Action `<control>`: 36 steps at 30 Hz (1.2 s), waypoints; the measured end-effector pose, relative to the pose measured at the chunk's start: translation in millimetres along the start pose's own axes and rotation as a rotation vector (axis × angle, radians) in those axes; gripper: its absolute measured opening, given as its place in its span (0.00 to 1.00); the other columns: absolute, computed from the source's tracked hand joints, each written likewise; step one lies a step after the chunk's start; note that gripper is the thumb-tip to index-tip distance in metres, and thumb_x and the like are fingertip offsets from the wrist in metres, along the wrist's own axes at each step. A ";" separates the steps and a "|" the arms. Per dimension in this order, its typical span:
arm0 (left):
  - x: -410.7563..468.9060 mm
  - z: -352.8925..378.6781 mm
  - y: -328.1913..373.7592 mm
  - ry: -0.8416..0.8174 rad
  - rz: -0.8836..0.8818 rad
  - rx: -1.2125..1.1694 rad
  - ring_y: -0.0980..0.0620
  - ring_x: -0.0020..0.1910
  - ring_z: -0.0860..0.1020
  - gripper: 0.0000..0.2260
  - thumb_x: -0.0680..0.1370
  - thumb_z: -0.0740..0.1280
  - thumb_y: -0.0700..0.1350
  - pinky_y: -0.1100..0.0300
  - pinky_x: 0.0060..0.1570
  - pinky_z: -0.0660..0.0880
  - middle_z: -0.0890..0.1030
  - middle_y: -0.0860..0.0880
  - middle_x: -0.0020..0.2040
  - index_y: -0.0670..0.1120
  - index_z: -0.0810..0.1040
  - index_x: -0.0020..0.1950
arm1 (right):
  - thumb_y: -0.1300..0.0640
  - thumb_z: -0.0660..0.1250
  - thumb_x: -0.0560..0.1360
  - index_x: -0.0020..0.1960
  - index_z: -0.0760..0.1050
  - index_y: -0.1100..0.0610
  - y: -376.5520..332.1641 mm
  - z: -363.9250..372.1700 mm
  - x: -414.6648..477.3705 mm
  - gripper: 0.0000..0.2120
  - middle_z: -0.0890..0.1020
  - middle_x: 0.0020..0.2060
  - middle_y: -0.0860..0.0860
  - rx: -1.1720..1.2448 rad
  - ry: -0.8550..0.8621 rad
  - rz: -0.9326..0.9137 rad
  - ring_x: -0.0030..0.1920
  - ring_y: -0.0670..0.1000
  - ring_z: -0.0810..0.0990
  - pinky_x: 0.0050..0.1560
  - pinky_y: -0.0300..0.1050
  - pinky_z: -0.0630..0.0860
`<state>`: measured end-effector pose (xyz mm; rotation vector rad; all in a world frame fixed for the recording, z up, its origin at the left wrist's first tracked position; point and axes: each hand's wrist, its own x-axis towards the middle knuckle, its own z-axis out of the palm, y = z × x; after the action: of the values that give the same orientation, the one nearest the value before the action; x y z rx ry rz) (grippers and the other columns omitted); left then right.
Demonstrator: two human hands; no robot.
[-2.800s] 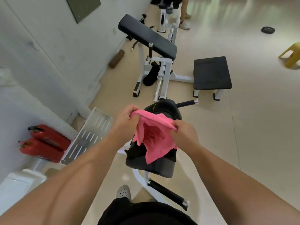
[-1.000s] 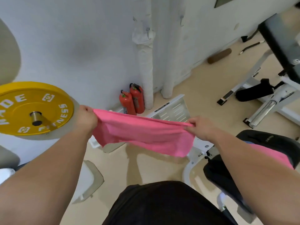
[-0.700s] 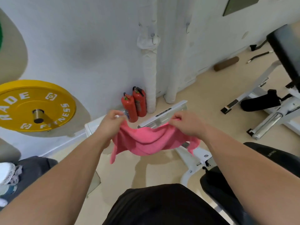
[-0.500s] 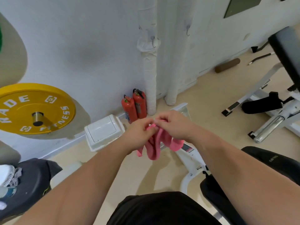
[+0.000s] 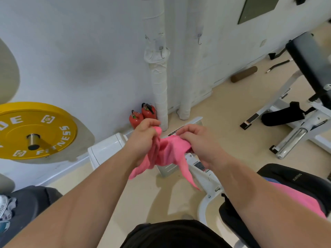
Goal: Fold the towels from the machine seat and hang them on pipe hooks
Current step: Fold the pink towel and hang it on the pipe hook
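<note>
A pink towel hangs bunched between my two hands at the middle of the view, with two loose ends drooping down. My left hand grips its left part in a fist. My right hand pinches its right part from above. Another pink towel lies on the black machine seat at the lower right, partly hidden by my right forearm. Two white wrapped pipes stand against the wall ahead, each with a small metal hook; nothing hangs on the hooks.
Two red fire extinguishers stand at the pipes' foot. A yellow weight plate juts out at the left. A white box sits by the wall. A white machine frame with a black pad fills the right side.
The stretched-out towel was brought together as my hands met in front of me; now my hands have parted slightly and the towel hangs bunched between them.
</note>
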<state>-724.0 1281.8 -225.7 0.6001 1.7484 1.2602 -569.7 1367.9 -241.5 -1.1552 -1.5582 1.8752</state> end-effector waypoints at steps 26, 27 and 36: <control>-5.4 -7.8 10.7 -0.144 0.288 0.251 0.48 0.44 0.82 0.07 0.78 0.69 0.46 0.43 0.51 0.78 0.86 0.43 0.44 0.48 0.87 0.46 | 0.47 0.80 0.67 0.30 0.77 0.55 -14.6 1.2 12.4 0.17 0.71 0.22 0.42 -0.492 0.067 -0.280 0.25 0.42 0.67 0.30 0.38 0.63; -7.7 -7.8 12.8 -0.173 0.291 0.256 0.47 0.46 0.83 0.06 0.76 0.72 0.49 0.43 0.52 0.79 0.86 0.45 0.44 0.48 0.87 0.47 | 0.49 0.81 0.66 0.31 0.77 0.57 -16.9 0.2 13.1 0.16 0.72 0.23 0.43 -0.515 0.073 -0.282 0.26 0.42 0.68 0.30 0.37 0.63; -8.3 -12.8 25.1 -0.119 0.306 0.232 0.45 0.42 0.80 0.07 0.79 0.68 0.33 0.43 0.50 0.78 0.85 0.39 0.42 0.41 0.85 0.45 | 0.57 0.78 0.70 0.44 0.80 0.66 -17.6 -12.2 25.5 0.13 0.85 0.56 0.54 -0.346 -0.408 -0.260 0.60 0.54 0.82 0.65 0.50 0.76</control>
<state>-733.5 1278.2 -198.2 1.0893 1.7608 1.2024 -576.9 1399.3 -233.1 -0.6707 -2.2066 1.7843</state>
